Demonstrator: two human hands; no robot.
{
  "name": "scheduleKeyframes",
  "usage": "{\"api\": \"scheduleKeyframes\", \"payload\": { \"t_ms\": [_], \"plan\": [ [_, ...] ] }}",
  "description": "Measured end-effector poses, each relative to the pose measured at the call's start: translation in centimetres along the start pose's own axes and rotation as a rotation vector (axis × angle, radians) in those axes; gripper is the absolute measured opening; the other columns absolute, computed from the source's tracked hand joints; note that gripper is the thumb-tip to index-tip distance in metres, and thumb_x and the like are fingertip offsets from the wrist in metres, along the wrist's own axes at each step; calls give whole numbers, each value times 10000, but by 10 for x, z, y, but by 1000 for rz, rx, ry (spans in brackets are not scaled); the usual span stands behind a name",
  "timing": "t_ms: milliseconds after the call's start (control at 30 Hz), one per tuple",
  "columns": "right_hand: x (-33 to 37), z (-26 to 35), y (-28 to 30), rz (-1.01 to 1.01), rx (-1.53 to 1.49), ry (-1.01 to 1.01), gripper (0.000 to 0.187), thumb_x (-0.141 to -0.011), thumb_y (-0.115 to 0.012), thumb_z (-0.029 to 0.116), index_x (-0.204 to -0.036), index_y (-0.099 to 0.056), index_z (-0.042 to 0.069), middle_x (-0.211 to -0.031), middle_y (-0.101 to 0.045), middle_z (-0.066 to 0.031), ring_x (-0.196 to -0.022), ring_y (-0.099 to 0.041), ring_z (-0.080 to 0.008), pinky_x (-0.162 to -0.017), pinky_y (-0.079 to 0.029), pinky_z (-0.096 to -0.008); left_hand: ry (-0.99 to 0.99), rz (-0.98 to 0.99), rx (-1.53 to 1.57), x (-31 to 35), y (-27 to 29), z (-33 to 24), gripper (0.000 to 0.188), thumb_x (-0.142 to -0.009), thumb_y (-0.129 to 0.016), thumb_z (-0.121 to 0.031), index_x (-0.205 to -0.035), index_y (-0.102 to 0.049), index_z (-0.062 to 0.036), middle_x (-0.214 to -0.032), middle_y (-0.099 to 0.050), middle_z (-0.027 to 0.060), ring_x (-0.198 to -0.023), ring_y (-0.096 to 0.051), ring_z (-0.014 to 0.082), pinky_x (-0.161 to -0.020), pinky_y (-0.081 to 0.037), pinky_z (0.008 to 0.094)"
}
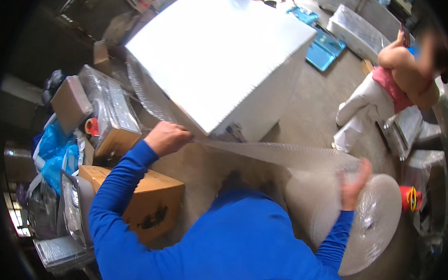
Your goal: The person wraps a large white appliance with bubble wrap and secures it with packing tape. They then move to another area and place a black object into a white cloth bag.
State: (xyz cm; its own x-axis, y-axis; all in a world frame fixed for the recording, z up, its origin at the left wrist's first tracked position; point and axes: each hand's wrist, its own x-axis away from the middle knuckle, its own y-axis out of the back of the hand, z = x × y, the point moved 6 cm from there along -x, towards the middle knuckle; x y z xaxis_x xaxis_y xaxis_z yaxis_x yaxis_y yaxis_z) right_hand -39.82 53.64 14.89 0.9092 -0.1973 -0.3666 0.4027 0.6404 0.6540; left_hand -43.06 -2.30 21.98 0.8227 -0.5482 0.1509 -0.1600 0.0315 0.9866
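One sheet of clear bubble wrap [290,154] stretches across the center of the frame, between one thick roll [377,233] at lower right and one large white-topped box [219,49] at upper center. The left hand [169,138], fingers closed, grips the sheet's edge near the box's lower corner; the blurred right hand [355,184] is at the sheet beside the roll, its grip impossible to tell. One brown carton [156,197] crowds the left forearm. One red tape roll [91,127] and blue plastic [57,148] sit among goods at left. One co-worker [391,88] in white trousers occupies the right.
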Motion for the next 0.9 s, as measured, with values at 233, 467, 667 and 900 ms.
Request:
{"api": "scheduleKeyframes", "payload": {
  "t_ms": [233,467,667,900],
  "plan": [
    [52,178,-239,552,80,504,394,-787,-786,395,-978,-669,71,-839,-647,-107,-813,-648,-315,-760,-514,-437,-190,-114,32,7,15,33,116,-898,-673,-296,-906,-710,-186,-726,-657,40,-690,-680,255,-599,-543,391],
    [90,255,-149,410,-164,628,301,-703,-852,157,-661,-558,110,-588,-476,-48,-483,-498,-255,-461,-389,-387,131,-14,-409,67,-49,230,332,-822,-692,-233,-1152,-703,-262,-1081,-677,-37,-1115,-590,169,-969,-417,397],
    [88,273,-141,341,10,539,268,-692,-853,145,-668,-588,115,-599,-463,-52,-509,-494,-244,-461,-374,-390,319,-180,-352,77,-5,405,304,-727,-728,-148,-1006,-749,-268,-1136,-687,-86,-1181,-536,245,-1021,-382,419],
    [74,283,-135,156,55,496,260,-677,-831,115,-662,-575,75,-590,-470,-86,-500,-466,-264,-462,-352,-399,350,-323,-474,73,32,522,245,-744,-730,-146,-963,-754,-253,-1102,-658,-28,-1129,-560,236,-962,-453,398]
  ]
}}
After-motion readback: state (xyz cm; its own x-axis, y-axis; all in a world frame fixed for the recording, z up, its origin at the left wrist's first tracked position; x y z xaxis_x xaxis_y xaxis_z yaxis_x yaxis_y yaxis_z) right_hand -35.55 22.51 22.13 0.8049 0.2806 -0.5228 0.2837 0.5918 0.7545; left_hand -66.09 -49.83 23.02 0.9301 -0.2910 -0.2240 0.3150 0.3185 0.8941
